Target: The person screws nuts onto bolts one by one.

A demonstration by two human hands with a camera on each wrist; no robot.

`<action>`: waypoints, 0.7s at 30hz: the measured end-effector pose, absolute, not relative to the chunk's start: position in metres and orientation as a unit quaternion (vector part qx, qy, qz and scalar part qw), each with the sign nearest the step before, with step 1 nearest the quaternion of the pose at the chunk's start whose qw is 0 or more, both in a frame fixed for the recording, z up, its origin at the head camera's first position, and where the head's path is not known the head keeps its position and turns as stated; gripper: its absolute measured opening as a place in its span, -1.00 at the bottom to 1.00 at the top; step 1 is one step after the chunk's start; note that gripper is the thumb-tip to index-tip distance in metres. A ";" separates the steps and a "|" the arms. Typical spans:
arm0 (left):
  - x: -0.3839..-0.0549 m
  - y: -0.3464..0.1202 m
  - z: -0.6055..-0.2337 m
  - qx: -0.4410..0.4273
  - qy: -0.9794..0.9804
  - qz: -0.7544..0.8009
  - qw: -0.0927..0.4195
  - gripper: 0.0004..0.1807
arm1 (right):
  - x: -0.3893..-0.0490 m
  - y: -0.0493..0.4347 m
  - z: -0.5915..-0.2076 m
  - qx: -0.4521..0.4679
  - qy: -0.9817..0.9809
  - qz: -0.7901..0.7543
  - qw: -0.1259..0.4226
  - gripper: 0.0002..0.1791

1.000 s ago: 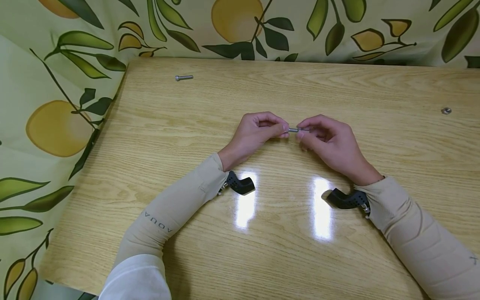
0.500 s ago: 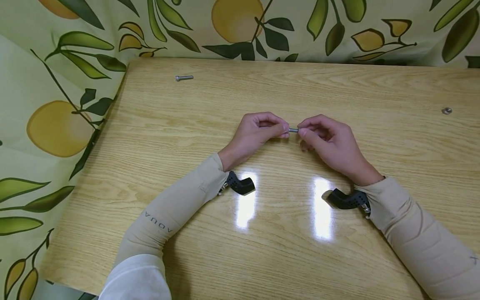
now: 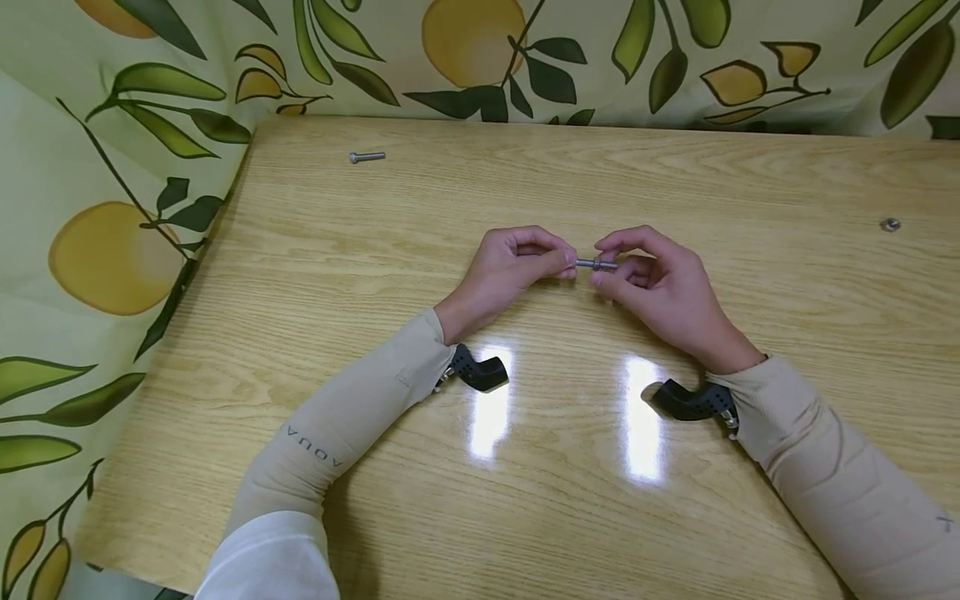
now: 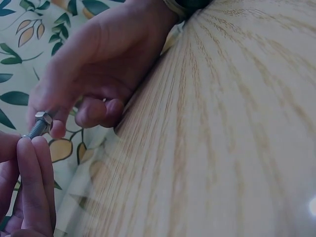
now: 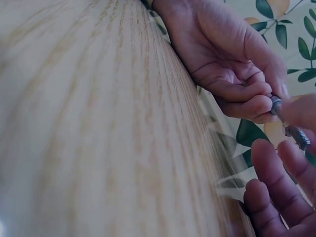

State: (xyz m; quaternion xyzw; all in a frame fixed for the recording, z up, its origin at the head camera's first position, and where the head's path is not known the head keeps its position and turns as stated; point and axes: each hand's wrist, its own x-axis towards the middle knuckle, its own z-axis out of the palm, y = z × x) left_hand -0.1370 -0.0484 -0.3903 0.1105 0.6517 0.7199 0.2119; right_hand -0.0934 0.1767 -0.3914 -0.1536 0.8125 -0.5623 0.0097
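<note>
Head view: wrinkled beige sleeves reach across a glossy, wood-grained table. Over it, the left hand pinches one end of a grey metal bolt, slim and threaded, with a six-sided nut around its shank. The right hand has its finger and thumb parted either side of the nut; contact is unclear. Half a second earlier they were closed over it, hiding the bolt's tip, which now shows. Farther off lie a loose bolt and a shiny second nut, then a leaf-and-fruit-printed cloth
</note>
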 end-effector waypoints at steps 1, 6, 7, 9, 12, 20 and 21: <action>-0.137 -0.048 -0.390 0.111 0.653 0.718 0.211 -0.86 | -0.093 0.177 -0.391 -0.155 0.813 -0.561 0.009 -0.69; -0.136 -0.049 -0.390 0.109 0.658 0.713 0.216 -0.86 | -0.092 0.176 -0.392 -0.156 0.820 -0.551 0.004 -0.78; -0.135 -0.049 -0.390 0.109 0.660 0.711 0.215 -0.86 | -0.091 0.176 -0.392 -0.155 0.819 -0.553 0.004 -0.77; -0.135 -0.049 -0.390 0.110 0.661 0.711 0.215 -0.86 | -0.091 0.176 -0.393 -0.157 0.815 -0.557 0.004 -0.73; -0.134 -0.049 -0.390 0.110 0.664 0.708 0.215 -0.86 | -0.091 0.176 -0.394 -0.159 0.813 -0.560 0.003 -0.66; -0.134 -0.050 -0.388 0.110 0.670 0.703 0.212 -0.86 | -0.092 0.174 -0.392 -0.154 0.839 -0.522 0.000 -0.79; -0.134 -0.050 -0.388 0.111 0.670 0.703 0.212 -0.86 | -0.092 0.174 -0.391 -0.155 0.837 -0.524 -0.001 -0.77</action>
